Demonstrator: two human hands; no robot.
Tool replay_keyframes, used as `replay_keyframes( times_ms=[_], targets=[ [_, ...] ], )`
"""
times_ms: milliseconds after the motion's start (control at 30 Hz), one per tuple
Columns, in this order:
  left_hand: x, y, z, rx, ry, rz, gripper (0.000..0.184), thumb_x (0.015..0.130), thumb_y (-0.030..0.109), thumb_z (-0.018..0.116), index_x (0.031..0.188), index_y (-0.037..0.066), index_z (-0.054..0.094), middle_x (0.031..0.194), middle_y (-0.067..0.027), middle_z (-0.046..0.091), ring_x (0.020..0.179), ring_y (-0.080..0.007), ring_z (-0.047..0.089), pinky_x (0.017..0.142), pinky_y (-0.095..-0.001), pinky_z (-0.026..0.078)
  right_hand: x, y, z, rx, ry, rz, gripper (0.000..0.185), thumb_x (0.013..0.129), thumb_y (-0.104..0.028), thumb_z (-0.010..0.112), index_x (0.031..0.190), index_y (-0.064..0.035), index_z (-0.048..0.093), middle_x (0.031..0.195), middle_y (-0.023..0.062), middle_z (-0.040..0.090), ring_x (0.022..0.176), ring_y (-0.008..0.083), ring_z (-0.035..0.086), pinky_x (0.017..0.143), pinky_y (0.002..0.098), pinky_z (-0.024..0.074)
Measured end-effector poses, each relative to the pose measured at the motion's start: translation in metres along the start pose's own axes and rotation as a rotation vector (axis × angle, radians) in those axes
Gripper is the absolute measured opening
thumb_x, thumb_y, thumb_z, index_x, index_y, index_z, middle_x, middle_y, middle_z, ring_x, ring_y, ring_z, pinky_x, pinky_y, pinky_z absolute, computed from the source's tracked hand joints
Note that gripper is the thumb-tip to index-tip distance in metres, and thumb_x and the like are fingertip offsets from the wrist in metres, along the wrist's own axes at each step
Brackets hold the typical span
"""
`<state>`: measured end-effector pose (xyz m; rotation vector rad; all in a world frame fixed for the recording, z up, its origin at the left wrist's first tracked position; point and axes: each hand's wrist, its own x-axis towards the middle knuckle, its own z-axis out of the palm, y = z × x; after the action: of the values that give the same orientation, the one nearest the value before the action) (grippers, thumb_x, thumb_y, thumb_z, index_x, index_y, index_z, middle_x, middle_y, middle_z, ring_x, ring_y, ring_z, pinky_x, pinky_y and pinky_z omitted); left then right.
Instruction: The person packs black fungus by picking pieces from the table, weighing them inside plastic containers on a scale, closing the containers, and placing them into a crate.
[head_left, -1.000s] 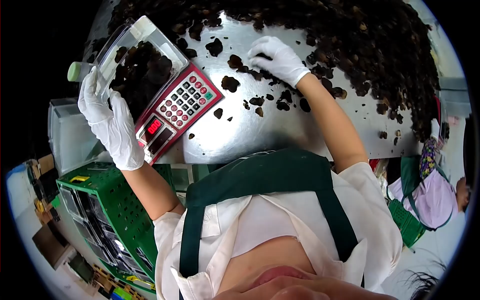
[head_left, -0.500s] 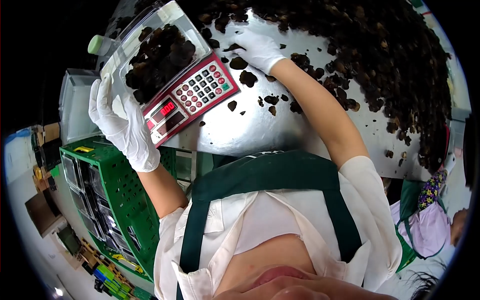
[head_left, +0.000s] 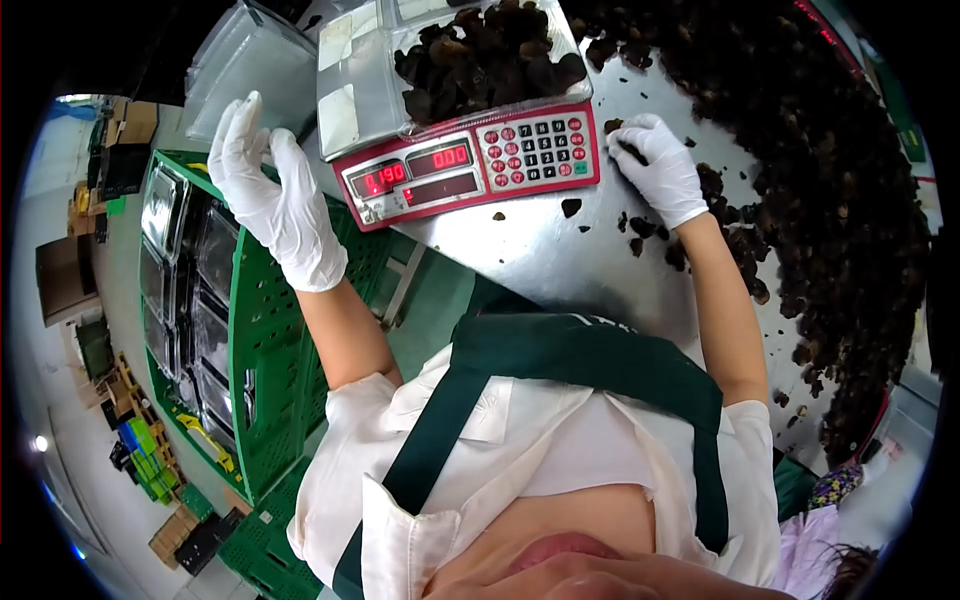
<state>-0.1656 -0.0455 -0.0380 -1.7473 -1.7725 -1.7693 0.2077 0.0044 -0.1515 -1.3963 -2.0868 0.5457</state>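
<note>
White-gloved, the left hand (head_left: 278, 205) hangs, fingers apart, beside a red-and-silver digital scale (head_left: 430, 184) bearing dark, ruffled pieces (head_left: 485, 58), while the white-gloved right hand (head_left: 656, 170) curls at a small dark scrap (head_left: 631, 152), grip unclear.

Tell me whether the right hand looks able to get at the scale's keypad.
Probably yes: the right hand is close beside the keypad and nothing seems to stand between them, though it may be holding a dark piece.
</note>
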Motion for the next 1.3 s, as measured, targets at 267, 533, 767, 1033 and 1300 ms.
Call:
replay_keyframes(
  times_ms=[267, 533, 767, 1033, 1300],
  targets=[
    [-0.006, -0.004, 0.023, -0.090, -0.069, -0.006, 0.037, 0.092, -0.008, 0.062, 0.124, 0.009, 0.069, 0.127, -0.0088, 0.062, 0.106, -0.0161, 0.063, 0.093, -0.0287, 0.050, 0.061, -0.026, -0.057, 0.056, 0.172, -0.003, 0.023, 0.092, -0.024, 0.074, 0.109, -0.0080, 0.073, 0.108, 0.0070, 0.067, 0.097, 0.0235, 0.068, 0.088, 0.0319, 0.0531],
    [0.074, -0.042, 0.086, 0.193, -0.378, 0.156, 0.037, 0.096, 0.028, 0.061, 0.125, 0.007, 0.066, 0.122, -0.0147, 0.068, 0.117, -0.0331, 0.064, 0.100, -0.0418, 0.050, 0.046, -0.022, -0.042, -0.262, -0.041, -0.020, 0.023, 0.090, -0.023, 0.075, 0.109, -0.0115, 0.077, 0.126, 0.0108, 0.067, 0.114, 0.0295, 0.064, 0.100, 0.0384, 0.0517],
    [0.133, -0.068, 0.164, 0.661, -0.720, -0.156, 0.062, 0.090, 0.045, 0.057, 0.137, 0.005, 0.055, 0.125, -0.0215, 0.070, 0.116, -0.0378, 0.067, 0.099, -0.0457, 0.051, 0.067, -0.090, -0.065, 0.195, 0.000, 0.107, 0.030, 0.090, -0.027, 0.075, 0.117, -0.0126, 0.072, 0.102, 0.0054, 0.070, 0.084, 0.0163, 0.066, 0.079, 0.0317, 0.0551],
    [0.142, -0.096, 0.176, 0.602, -0.755, -0.200, 0.072, 0.090, 0.039, 0.060, 0.152, 0.008, 0.043, 0.130, -0.0195, 0.069, 0.121, -0.0345, 0.066, 0.101, -0.0416, 0.050, 0.111, -0.112, -0.047, 0.011, 0.163, -0.332, 0.031, 0.089, -0.026, 0.077, 0.116, -0.0135, 0.072, 0.100, 0.0048, 0.067, 0.085, 0.0189, 0.064, 0.077, 0.0317, 0.0537],
    [0.146, -0.081, 0.161, 0.671, -0.674, -0.146, 0.071, 0.092, 0.042, 0.057, 0.153, 0.010, 0.042, 0.130, -0.0207, 0.068, 0.120, -0.0371, 0.066, 0.102, -0.0465, 0.050, 0.246, -0.135, -0.005, -0.333, -0.428, -0.121, 0.043, 0.085, -0.016, 0.073, 0.127, -0.0166, 0.072, 0.117, 0.0117, 0.075, 0.108, 0.0298, 0.071, 0.095, 0.0406, 0.0549]
  ],
)
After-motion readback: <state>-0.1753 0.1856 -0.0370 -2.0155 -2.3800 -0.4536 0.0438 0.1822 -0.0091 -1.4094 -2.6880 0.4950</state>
